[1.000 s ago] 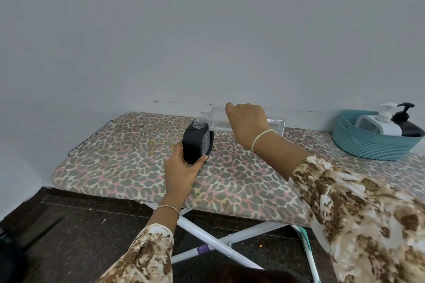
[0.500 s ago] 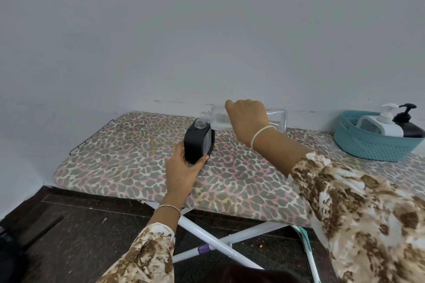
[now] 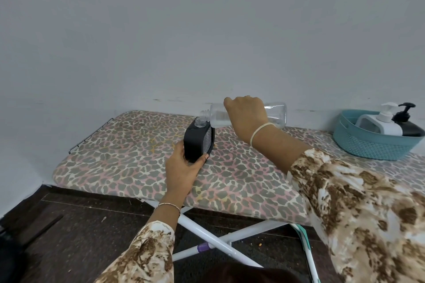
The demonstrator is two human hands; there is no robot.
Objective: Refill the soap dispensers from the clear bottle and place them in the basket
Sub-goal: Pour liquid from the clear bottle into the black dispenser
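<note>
Mid-frame, the right hand (image 3: 245, 114), fingers clamped on the clear bottle (image 3: 274, 112), has lifted it nearly level above the open black dispenser (image 3: 195, 142), which the left hand (image 3: 181, 170) clasps upright on the ironing board (image 3: 128, 145), so the pour looks nearly done.

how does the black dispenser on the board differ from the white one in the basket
The black dispenser has no pump and its neck is open; the white dispenser has its pump fitted. The black dispenser stands on the ironing board, held by the left hand; the white dispenser sits in the basket, untouched. Both have squarish bodies.
</note>
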